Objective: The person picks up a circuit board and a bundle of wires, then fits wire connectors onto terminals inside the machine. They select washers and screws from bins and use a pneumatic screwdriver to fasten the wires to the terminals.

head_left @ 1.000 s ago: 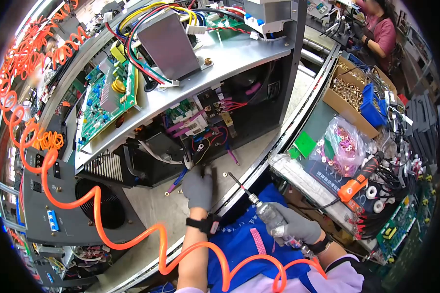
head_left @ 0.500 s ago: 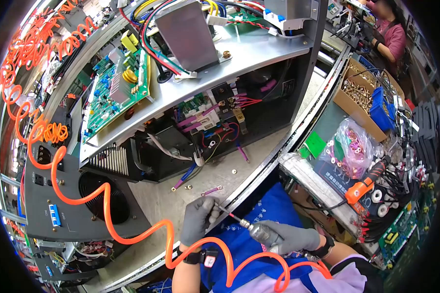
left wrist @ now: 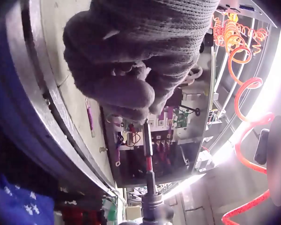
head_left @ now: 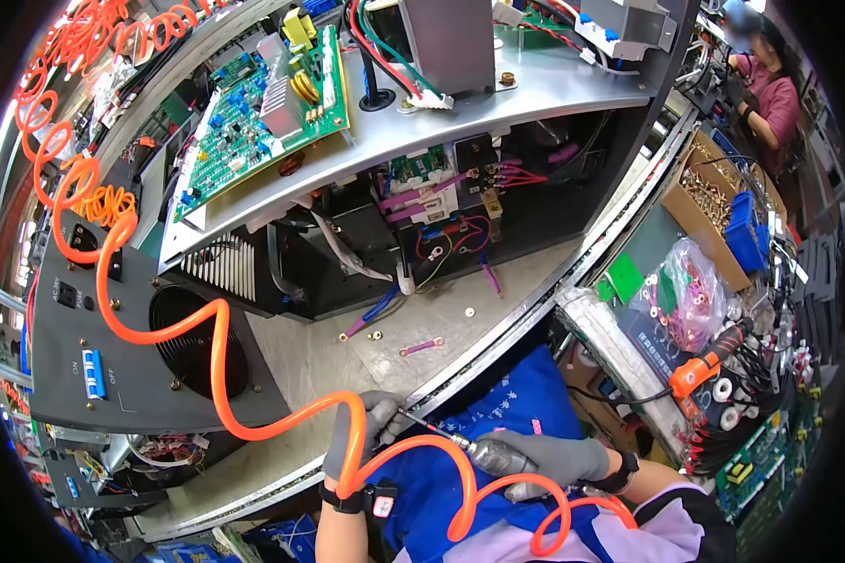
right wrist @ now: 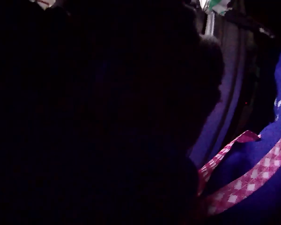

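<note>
My gloved right hand point(head_left: 568, 460) grips an air screwdriver point(head_left: 502, 457) by its body, with the long bit point(head_left: 432, 425) pointing left. My gloved left hand point(head_left: 385, 411) is at the far end of that bit. Close up in the left wrist view, curled fingers point(left wrist: 126, 96) and thumb pinch around the bit's tip point(left wrist: 147, 125); whatever lies inside them is hidden, and I cannot tell if a screw is there. Beyond the hands, a short purple cable point(head_left: 422, 346) with ring terminals lies on the metal bench point(head_left: 300, 361). Darkness fills most of the right wrist view.
An opened electrical cabinet point(head_left: 620, 178) stands behind, with a green circuit board point(head_left: 253, 122) on top. An orange coiled hose point(head_left: 221, 375) crosses in front of the left wrist. On the right are a cardboard box of fasteners point(head_left: 699, 220), a plastic bag point(head_left: 699, 296) and an orange-handled tool point(head_left: 699, 371).
My left hand has drawn back from the cabinet to the bit tip near my body. The purple cable has come into sight on the bench. The right hand still holds the screwdriver.
</note>
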A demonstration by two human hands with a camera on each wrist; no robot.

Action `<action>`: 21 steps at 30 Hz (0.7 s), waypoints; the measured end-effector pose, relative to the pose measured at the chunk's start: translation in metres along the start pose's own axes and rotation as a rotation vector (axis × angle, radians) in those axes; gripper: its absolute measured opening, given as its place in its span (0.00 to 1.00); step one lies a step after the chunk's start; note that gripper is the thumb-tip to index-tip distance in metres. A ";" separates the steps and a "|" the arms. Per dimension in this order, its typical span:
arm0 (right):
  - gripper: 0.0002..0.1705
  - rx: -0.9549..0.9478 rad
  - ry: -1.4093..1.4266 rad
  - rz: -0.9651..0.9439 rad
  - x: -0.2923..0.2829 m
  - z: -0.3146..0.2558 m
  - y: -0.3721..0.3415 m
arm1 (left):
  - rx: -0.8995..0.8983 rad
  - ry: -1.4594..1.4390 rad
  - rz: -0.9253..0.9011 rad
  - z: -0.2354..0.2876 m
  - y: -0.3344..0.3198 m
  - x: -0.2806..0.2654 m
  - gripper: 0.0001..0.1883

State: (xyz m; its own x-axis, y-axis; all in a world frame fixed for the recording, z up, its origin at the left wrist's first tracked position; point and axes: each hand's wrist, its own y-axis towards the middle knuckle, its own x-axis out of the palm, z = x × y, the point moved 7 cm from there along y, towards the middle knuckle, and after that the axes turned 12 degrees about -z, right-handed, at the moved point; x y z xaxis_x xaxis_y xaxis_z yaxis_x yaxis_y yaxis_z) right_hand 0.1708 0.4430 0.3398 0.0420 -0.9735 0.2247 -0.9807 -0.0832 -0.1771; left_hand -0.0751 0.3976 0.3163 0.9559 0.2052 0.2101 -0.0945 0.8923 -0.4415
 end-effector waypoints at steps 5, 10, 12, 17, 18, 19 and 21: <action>0.50 0.041 0.031 0.091 -0.006 0.003 -0.012 | 0.052 -0.137 -0.157 0.011 0.019 0.021 0.16; 0.52 0.008 0.147 0.279 -0.018 0.015 -0.032 | 0.038 0.183 -0.055 0.051 0.054 0.049 0.14; 0.52 -0.095 0.289 0.356 -0.024 0.013 -0.038 | 0.308 0.893 0.121 0.061 0.072 0.048 0.14; 0.50 -0.082 0.351 0.412 -0.027 0.004 -0.054 | 0.363 1.529 0.204 0.047 0.099 0.057 0.11; 0.50 -0.071 0.350 0.412 -0.026 0.005 -0.056 | 0.374 1.551 0.197 0.046 0.099 0.059 0.10; 0.49 -0.059 0.346 0.409 -0.026 0.006 -0.057 | 0.386 1.572 0.193 0.044 0.099 0.059 0.10; 0.49 -0.057 0.264 0.392 -0.028 0.011 -0.056 | 0.362 1.495 0.178 0.047 0.099 0.058 0.09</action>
State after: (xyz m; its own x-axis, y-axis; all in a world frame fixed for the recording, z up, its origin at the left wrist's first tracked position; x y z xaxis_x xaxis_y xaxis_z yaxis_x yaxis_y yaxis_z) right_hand 0.2270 0.4722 0.3334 -0.3761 -0.8410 0.3889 -0.9221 0.2988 -0.2457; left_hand -0.0422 0.5165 0.3262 0.3019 -0.0625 -0.9513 -0.0823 0.9924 -0.0913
